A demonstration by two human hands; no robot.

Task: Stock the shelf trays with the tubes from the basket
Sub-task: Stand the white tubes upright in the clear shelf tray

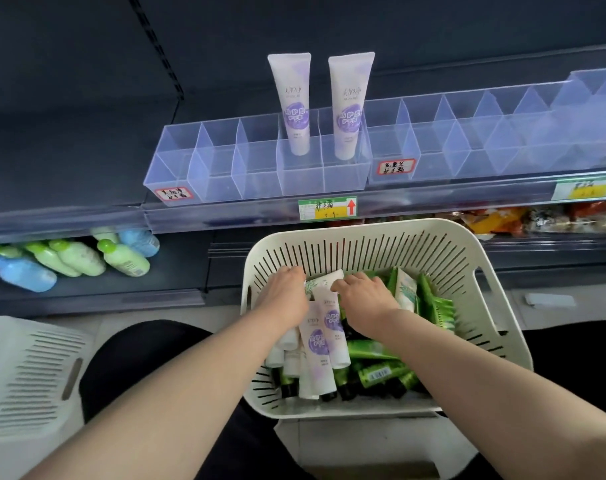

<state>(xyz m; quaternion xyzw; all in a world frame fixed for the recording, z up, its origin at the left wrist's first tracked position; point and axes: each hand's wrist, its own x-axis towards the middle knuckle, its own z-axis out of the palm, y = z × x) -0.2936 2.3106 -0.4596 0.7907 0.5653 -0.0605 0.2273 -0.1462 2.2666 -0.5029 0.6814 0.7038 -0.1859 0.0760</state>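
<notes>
The clear shelf tray (204,168) in the upper middle holds only two standing tubes (292,105), and the white basket (363,230) below it is full of white-and-purple tubes (317,337) and green tubes (374,351). Both hands are close together inside the basket: the right hand (363,292) pinches the flat end of one of the white-and-purple tubes, and the left hand (284,292) curls beside it, its grip hidden. It seems better to lift only matching tubes and stand them cap down.

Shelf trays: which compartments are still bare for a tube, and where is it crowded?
Bare: the three compartments of the left tray left of the two standing purple tubes, and the whole right tray. Crowded: the basket, piled with loose tubes, the left hand and right hand among them.
</notes>
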